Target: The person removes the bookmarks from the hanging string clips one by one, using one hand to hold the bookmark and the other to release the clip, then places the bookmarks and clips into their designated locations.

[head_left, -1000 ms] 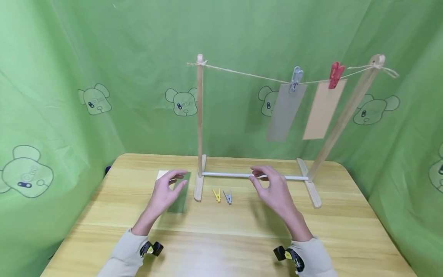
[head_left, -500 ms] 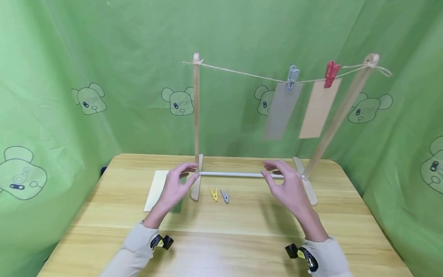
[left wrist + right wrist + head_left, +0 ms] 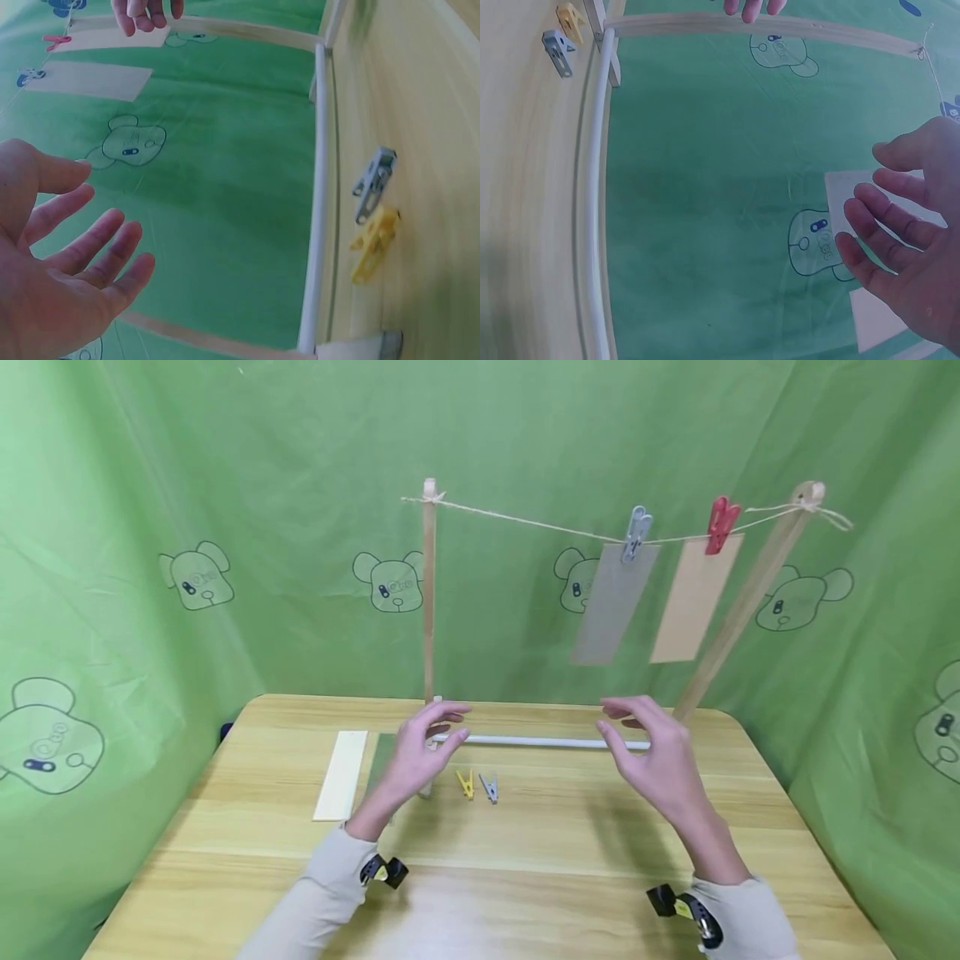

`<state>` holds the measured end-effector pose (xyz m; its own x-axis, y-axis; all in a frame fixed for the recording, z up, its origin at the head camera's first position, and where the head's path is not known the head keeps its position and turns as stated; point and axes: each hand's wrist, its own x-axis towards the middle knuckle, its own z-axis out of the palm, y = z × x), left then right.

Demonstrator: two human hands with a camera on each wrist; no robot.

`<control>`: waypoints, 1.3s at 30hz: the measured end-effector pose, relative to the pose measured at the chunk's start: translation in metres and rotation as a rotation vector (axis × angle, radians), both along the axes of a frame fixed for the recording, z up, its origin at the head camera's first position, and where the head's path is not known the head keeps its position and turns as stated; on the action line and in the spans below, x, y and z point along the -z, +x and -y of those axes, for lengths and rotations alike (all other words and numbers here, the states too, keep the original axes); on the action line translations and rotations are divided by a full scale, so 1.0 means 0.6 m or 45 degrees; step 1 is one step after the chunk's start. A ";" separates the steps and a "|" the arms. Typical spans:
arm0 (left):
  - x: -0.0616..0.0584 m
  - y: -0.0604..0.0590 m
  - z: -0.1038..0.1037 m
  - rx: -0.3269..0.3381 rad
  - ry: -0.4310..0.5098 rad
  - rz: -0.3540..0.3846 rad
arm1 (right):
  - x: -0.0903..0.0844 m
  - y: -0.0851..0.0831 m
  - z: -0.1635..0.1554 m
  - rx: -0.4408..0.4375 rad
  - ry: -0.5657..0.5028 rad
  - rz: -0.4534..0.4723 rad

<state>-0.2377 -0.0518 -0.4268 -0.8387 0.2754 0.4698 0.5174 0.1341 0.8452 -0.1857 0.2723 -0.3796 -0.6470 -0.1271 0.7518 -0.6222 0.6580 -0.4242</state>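
Observation:
A small wooden clothesline rack [image 3: 429, 602] stands on the table [image 3: 525, 860], with a white base rod [image 3: 540, 742] and a twine line [image 3: 540, 527]. A grey card [image 3: 613, 603] hangs under a grey peg [image 3: 637, 532], a tan card [image 3: 693, 598] under a red peg [image 3: 720, 524]. My left hand [image 3: 427, 752] hovers, holding nothing, just in front of the left post's foot. My right hand [image 3: 652, 756] hovers, also holding nothing, near the rod's right end. A yellow peg [image 3: 467, 783] and a grey peg [image 3: 490, 787] lie between the hands.
A cream card [image 3: 342, 774] and a green card [image 3: 381, 760] lie flat on the table left of the rack. Green cloth with bear prints [image 3: 393, 581] walls the space behind and at both sides. The table's front half is bare wood.
Both hands have risen and moved to the right and away from me. The left hand left the green card and now hangs by the left post's foot; the cream card shows fully.

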 end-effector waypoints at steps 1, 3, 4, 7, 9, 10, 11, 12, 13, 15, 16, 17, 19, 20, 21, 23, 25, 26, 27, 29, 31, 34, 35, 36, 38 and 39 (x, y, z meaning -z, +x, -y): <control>-0.001 -0.001 -0.005 0.012 0.015 0.001 | -0.003 0.001 -0.002 0.003 -0.001 -0.005; -0.003 -0.002 -0.012 0.034 0.048 0.006 | -0.007 0.003 -0.006 0.007 -0.002 -0.012; -0.005 -0.003 -0.016 0.042 0.061 0.013 | -0.009 0.005 -0.007 0.005 -0.003 -0.016; -0.007 -0.003 -0.025 0.062 0.083 0.030 | -0.013 0.007 -0.013 0.007 0.008 -0.018; -0.009 -0.003 -0.031 0.067 0.085 0.036 | -0.015 0.008 -0.018 0.012 0.013 -0.009; -0.009 -0.004 -0.034 0.067 0.086 0.037 | -0.016 0.008 -0.020 0.016 0.014 -0.005; -0.010 -0.005 -0.037 0.069 0.086 0.035 | -0.018 0.008 -0.023 0.024 0.018 0.003; -0.011 -0.007 -0.040 0.071 0.092 0.032 | -0.019 0.009 -0.026 0.030 0.017 0.008; -0.013 -0.008 -0.044 0.072 0.099 0.027 | -0.021 0.009 -0.028 0.034 0.016 0.006; -0.016 -0.010 -0.051 0.073 0.108 0.019 | -0.024 0.009 -0.032 0.043 0.019 0.001; -0.018 -0.010 -0.054 0.076 0.111 0.012 | -0.026 0.009 -0.034 0.045 0.022 -0.013; -0.019 -0.011 -0.057 0.079 0.117 0.006 | -0.028 0.009 -0.036 0.047 0.026 -0.026; -0.022 -0.012 -0.064 0.089 0.125 -0.002 | -0.033 0.009 -0.039 0.051 0.037 -0.040; -0.023 -0.012 -0.067 0.095 0.131 -0.008 | -0.035 0.009 -0.041 0.052 0.042 -0.038; -0.024 -0.012 -0.070 0.100 0.135 -0.013 | -0.037 0.009 -0.042 0.055 0.045 -0.045; -0.026 -0.012 -0.075 0.108 0.153 -0.024 | -0.043 0.010 -0.045 0.061 0.056 -0.039; -0.027 -0.013 -0.080 0.114 0.173 -0.032 | -0.047 0.010 -0.048 0.070 0.067 -0.038; -0.027 -0.013 -0.082 0.114 0.181 -0.034 | -0.048 0.010 -0.050 0.072 0.071 -0.040; -0.028 -0.013 -0.085 0.114 0.187 -0.035 | -0.050 0.011 -0.051 0.076 0.075 -0.042; -0.029 -0.013 -0.090 0.112 0.197 -0.034 | -0.052 0.011 -0.053 0.077 0.078 -0.054; -0.030 -0.013 -0.094 0.111 0.201 -0.036 | -0.054 0.011 -0.054 0.076 0.075 -0.073; -0.033 -0.013 -0.100 0.111 0.209 -0.039 | -0.057 0.011 -0.055 0.074 0.076 -0.094; -0.035 -0.012 -0.102 0.111 0.211 -0.041 | -0.059 0.010 -0.055 0.072 0.078 -0.098; -0.037 -0.012 -0.103 0.112 0.214 -0.044 | -0.061 0.010 -0.056 0.072 0.081 -0.099; -0.043 -0.009 -0.107 0.114 0.213 -0.045 | -0.066 0.008 -0.057 0.074 0.087 -0.104; -0.048 -0.006 -0.109 0.118 0.211 -0.048 | -0.069 0.008 -0.058 0.079 0.094 -0.101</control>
<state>-0.2415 0.0137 -0.3979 -0.7942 0.2667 0.5460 0.5531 -0.0549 0.8313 -0.1812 0.3071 -0.3384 -0.5940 -0.1455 0.7912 -0.6093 0.7236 -0.3243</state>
